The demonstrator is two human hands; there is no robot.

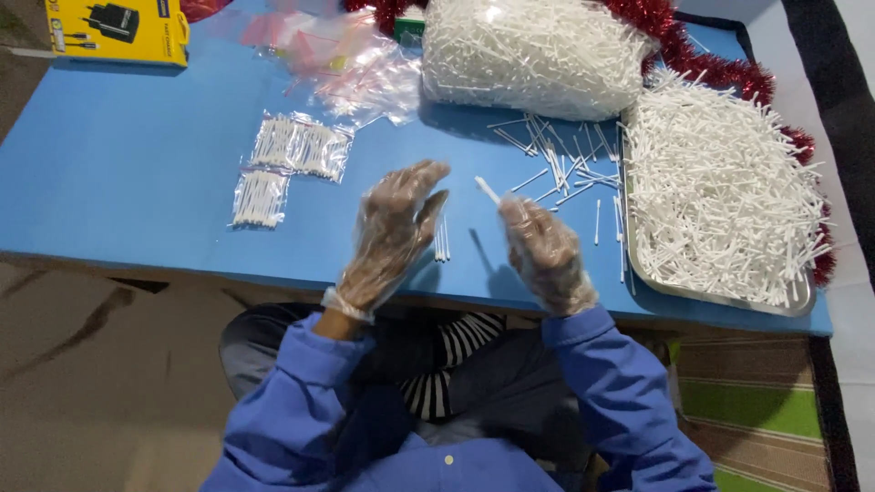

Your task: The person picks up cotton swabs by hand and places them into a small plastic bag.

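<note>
Left hand: the left hand [394,232] is raised above the near edge of the blue table [118,173], palm turned inward toward the other hand, fingers spread apart and loosely curved, holding nothing; it wears a thin clear plastic glove.
Right hand: the right hand [545,253], gloved the same way, is lifted at about the same height, fingers drawn together and pinched on one cotton swab [488,190] that sticks up and to the left from the fingertips.
Sleeves: both forearms are in blue sleeves, elbows bent, rising from below the table edge.
Small bunch: a few swabs [442,242] lie side by side on the table between the two hands, just beside the left hand; whether the glove touches them cannot be told.
Loose swabs: scattered swabs [556,159] lie on the table beyond the right hand.
Tray: a metal tray [711,293], heaped with swabs, stands at the right of the table.
Large bag: a clear bag full of swabs [529,55] sits at the far edge.
Filled packets: three small clear packets of swabs [283,164] lie to the left, well apart from the hands.
</note>
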